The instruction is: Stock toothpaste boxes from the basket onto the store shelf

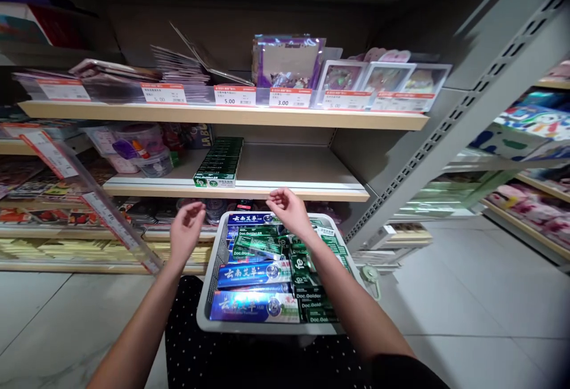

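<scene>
My left hand [186, 231] is raised to the left of a grey basket [206, 312], its fingers loosely bent and holding nothing. Over the basket's far rim, near the shelf edge, hovers my right hand [288, 208], with fingers curled loosely, apart, and nothing visible in them. Blue toothpaste boxes [253, 307] lie on the basket's left side. Green toothpaste boxes [307, 282] fill its right side and the upper middle, some under my right forearm. On the shelf ahead, a row of green toothpaste boxes [218, 163] runs from the front edge toward the back.
The middle shelf [294, 169] has clear plastic tubs [142, 148] on its left. Above, an upper shelf [222, 114] holds thin packets, framed items and price tags. A slotted metal upright [427, 139] stands at right. Books lie on lower shelves at left.
</scene>
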`<action>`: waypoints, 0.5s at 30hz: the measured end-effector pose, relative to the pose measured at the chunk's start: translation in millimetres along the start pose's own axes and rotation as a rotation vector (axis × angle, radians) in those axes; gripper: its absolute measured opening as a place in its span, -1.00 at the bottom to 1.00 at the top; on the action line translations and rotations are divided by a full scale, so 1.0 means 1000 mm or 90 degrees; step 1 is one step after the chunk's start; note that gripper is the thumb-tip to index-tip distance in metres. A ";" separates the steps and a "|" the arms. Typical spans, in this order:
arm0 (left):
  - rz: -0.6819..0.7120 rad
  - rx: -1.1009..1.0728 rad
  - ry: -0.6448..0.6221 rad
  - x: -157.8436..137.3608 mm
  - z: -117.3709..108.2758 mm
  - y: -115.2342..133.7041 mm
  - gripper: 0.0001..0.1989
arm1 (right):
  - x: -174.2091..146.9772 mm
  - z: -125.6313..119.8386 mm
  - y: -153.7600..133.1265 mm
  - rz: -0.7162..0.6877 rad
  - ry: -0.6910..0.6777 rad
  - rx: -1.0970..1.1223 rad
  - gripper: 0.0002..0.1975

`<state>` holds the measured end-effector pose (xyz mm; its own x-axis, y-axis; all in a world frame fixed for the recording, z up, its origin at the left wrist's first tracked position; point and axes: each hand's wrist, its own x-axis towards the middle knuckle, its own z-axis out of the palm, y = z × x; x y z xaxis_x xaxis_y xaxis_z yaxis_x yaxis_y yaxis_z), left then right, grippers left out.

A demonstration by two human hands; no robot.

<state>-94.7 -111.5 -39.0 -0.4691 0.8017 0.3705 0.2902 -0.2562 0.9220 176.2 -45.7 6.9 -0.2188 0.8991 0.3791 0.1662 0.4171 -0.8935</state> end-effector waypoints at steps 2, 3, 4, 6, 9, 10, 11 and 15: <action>-0.044 -0.015 -0.102 -0.031 0.009 0.000 -0.60 | -0.027 -0.018 -0.006 0.019 -0.050 -0.076 -0.83; -0.060 -0.026 -0.146 -0.044 0.014 0.000 -0.59 | -0.040 -0.025 -0.009 0.028 -0.078 -0.110 -0.84; -0.071 -0.035 -0.177 -0.055 0.018 -0.002 -0.57 | -0.052 -0.029 -0.012 0.036 -0.102 -0.144 -0.83; -0.080 -0.044 -0.210 -0.072 0.025 -0.005 -0.56 | -0.073 -0.033 -0.015 0.039 -0.133 -0.214 -0.79; -0.067 -0.033 -0.235 -0.085 0.030 -0.008 -0.55 | -0.093 -0.032 -0.016 0.011 -0.150 -0.304 -0.67; -0.058 -0.026 -0.248 -0.088 0.031 -0.008 -0.54 | -0.096 -0.031 -0.016 -0.001 -0.154 -0.328 -0.64; -0.050 -0.018 -0.262 -0.089 0.031 -0.008 -0.53 | -0.098 -0.030 -0.014 -0.012 -0.158 -0.350 -0.61; -0.048 0.011 -0.291 -0.090 0.031 -0.010 -0.51 | -0.100 -0.019 -0.005 -0.042 -0.198 -0.444 -0.59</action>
<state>-29.1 -164.4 -84.9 -0.0752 0.9743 0.2122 0.2850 -0.1829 0.9409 215.0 -135.0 -21.7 -0.4926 0.8338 0.2492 0.6893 0.5486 -0.4732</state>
